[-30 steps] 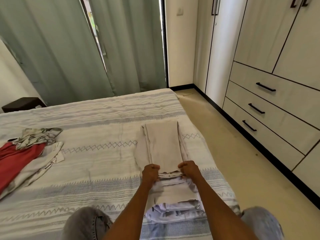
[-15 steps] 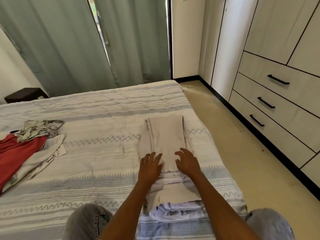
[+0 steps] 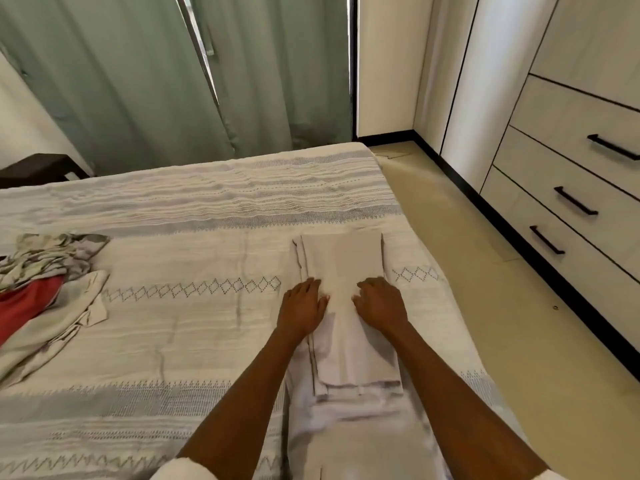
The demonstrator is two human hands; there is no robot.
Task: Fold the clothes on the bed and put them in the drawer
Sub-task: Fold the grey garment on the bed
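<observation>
Taking the bed [image 3: 194,327] as the landmark: it wears a soft woven cover, off-white with grey-blue bands of zigzag and diamond stitching, slightly rumpled.

At its left edge lies a loose heap of unfolded clothes [image 3: 52,292], a crumpled patterned grey and cream piece on top, a red garment under it, and a limp beige one spilling toward the near side. Behind the bed hang pale green curtains [image 3: 138,81] in long vertical folds, with a dark wooden side table [image 3: 38,168] at the far left corner.

Toward the right side of the bed is the beige folded garment [image 3: 346,306], a long narrow rectangle of smooth matte cloth with crisp edges, its near end lying over a stack of white and pale folded clothes [image 3: 349,400] near the bed's near edge.

The left hand [image 3: 303,308] rests flat on the garment's left margin, fingers extended. The right hand [image 3: 381,303] rests on its right margin, palm down, fingers only lightly bent; neither grips anything.

Right of the bed, across a cream floor, stands a glossy pale wardrobe with three drawers [image 3: 568,209], each with a slim black bar handle, all closed.

Half a second earlier both hands lay lower on the cloth, near its near end; a second ago they were fists gripping that edge. They have since slid up the strip.
</observation>
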